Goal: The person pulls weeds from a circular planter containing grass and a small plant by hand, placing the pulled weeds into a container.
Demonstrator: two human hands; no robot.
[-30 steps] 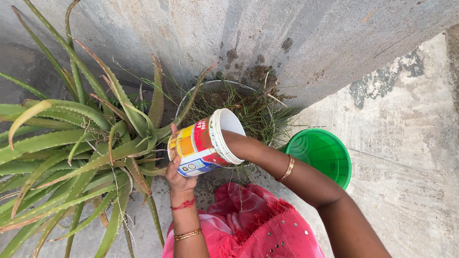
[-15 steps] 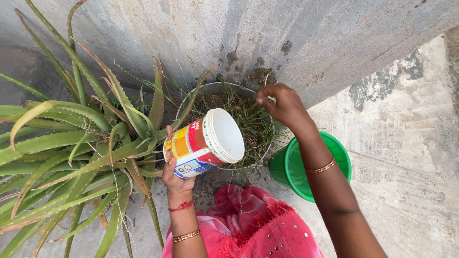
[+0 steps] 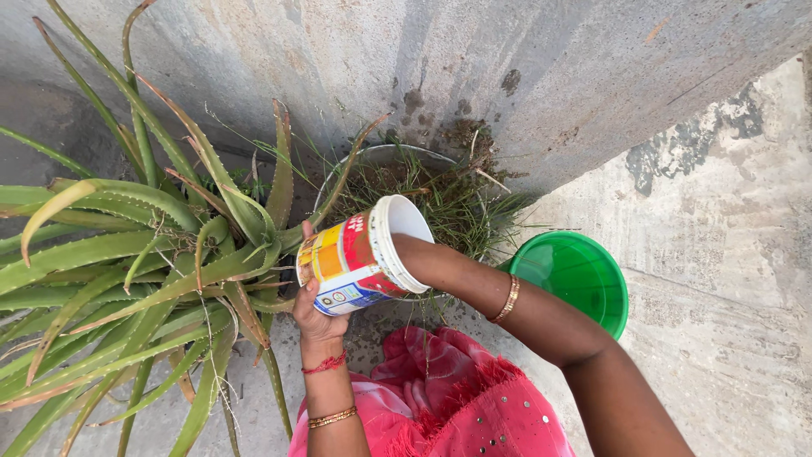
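- The big spiky green plant fills the left side, its long leaves spreading over the grey floor by the wall. It has not moved.
- The left hand grips the small white tub from below. The tub has yellow, red and blue on its side. It lies tipped on its side, mouth facing right, just in front of the grassy pot.
- The tub sits in almost the same spot as half a second ago.
- The right hand was up over the grassy pot by the wall a moment ago, pinching something small. Now it has come back and is deep inside the tub, so it is hidden. I cannot tell if it is open or closed. Only the arm and its gold bangle show.
- So the hand goes from tub to pot and back again, and looks to be fetching more from the tub.
- The green bucket stands on the floor at the right, next to the pot. More of it shows now.
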